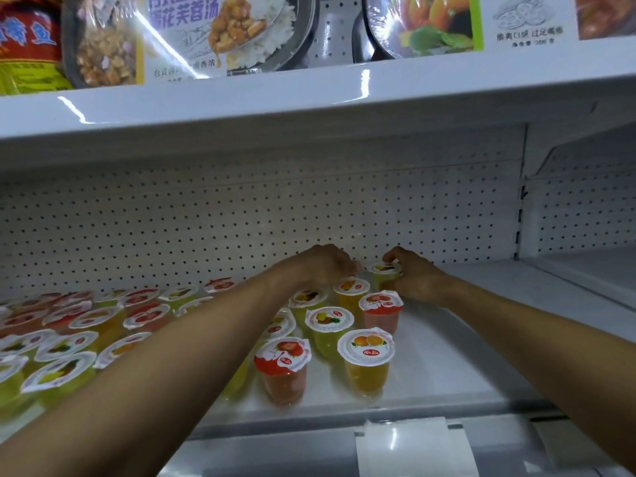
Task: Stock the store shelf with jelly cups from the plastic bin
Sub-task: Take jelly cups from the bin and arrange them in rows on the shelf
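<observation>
Stocking looks well underway but unfinished. The right hand (413, 277) grips a green jelly cup (384, 270) by its rim, standing it on the shelf (481, 339); the pegboard (206, 218) is just behind this cup. The left hand (323, 265), just left of it, curls downward, and I cannot tell whether it holds anything. Seven more cups (366, 356) stand in front of the gripped cup, and at least a dozen blurred ones (96, 318) lie farther to its left. The shelf to its right is bare. The bin is out of view.

purple "花芙蓉汤" stood on a meal tray sleeve (186, 36), "300" on a white sleeve (526, 29) further right, jelly cup lids (366, 346) bore logos too small to read
</observation>
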Demonstrator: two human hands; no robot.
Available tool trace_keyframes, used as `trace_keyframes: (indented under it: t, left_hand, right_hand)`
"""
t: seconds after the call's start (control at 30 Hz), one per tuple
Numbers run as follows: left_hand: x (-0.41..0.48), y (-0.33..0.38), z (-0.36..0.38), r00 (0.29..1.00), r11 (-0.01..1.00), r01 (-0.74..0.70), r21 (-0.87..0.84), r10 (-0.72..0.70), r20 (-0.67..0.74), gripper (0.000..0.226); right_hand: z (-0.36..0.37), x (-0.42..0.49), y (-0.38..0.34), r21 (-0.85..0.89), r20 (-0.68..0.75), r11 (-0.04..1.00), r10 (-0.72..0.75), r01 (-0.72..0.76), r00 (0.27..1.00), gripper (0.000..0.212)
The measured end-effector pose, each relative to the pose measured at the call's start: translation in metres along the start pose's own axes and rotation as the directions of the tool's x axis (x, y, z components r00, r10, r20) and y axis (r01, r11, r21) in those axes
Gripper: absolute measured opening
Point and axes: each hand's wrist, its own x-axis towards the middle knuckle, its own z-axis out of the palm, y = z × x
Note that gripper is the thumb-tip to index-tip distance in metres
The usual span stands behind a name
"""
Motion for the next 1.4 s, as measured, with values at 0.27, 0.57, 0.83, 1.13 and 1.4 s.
trace_keyframes:
  t: [0.27,0.57,0.83,1.13,1.4]
  left_hand:
    - [-0.031,0.005,-0.015,0.955,0.996,-0.021,0.083,0.045,-0.292,0.034]
    - [-0.16,0.039,0.014,0.753,0.993,-0.025,0.119,0.097,-0.651,0.052]
    - [-0.292,0.032,0.072,0.699,0.997,0.063,0.045,-0.012,-0.715,0.05]
    - [-0.415,-0.004,0.11,0.744,0.939,0.327,0.107,-0.186,-0.642,0.054]
    - [-0.52,-0.078,0.113,0.678,0.829,0.559,0.034,-0.433,-0.593,0.053]
  right_hand:
    - [-0.029,-0.047,-0.012,-0.152,-0.12,0.985,-0.096,0.077,0.988,0.059]
    - [-0.051,-0.163,-0.04,-0.305,-0.316,0.894,-0.42,0.328,0.851,0.047]
    - [-0.019,-0.267,-0.049,-0.305,-0.248,0.833,-0.538,0.462,0.806,0.047]
    - [0.057,-0.322,-0.105,-0.198,-0.048,0.717,-0.689,0.669,0.724,0.049]
    - [0.164,-0.352,-0.189,-0.065,0.187,0.613,-0.768,0.787,0.613,0.055]
